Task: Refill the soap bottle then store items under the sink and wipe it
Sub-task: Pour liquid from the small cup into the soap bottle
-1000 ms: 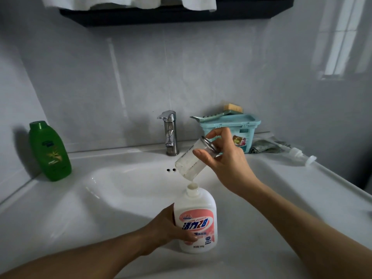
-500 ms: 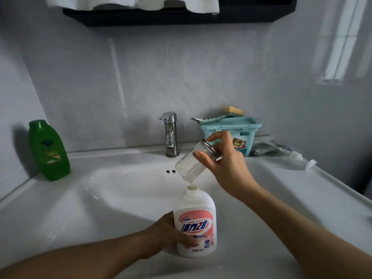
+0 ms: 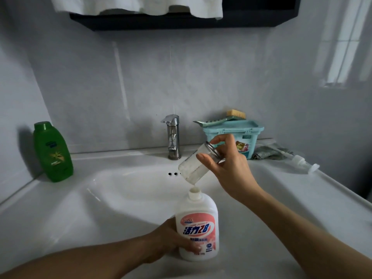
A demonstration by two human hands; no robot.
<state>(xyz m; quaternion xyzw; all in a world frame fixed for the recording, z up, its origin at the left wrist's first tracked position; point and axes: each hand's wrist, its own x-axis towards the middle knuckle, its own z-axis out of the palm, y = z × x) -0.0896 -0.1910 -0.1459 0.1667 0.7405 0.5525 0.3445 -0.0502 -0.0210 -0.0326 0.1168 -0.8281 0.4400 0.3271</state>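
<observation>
left grip (image 3: 170, 241) low, curled; right grip (image 3: 229, 166) raised, pinching

The top edge crops the towel (image 3: 136, 5) and shelf (image 3: 181, 22); the soap bottle (image 3: 198, 228) hides part of the left hand (image 3: 169, 237).

**Around the basin: bottle, tap, box and shelf**

A green bottle (image 3: 52, 152) with a green cap stands upright at the far left of the table (image 3: 30, 198), close to the wall corner, and casts a shadow on the tiles to its left. A chrome faucet (image 3: 173, 137) rises at the middle back, its lever on top. To its right sits a teal plastic box (image 3: 231, 127) with a clip-on lid and a colourful label on its front. A brush (image 3: 221, 119) with a teal handle and tan bristles lies across the lid. Overhead, a dark shelf (image 3: 181, 23) juts from the grey tiled wall (image 3: 201, 77), and a white towel (image 3: 136, 4) hangs over its front edge. A pale window reflection (image 3: 342, 47) shines on the right-hand tiles.
</observation>
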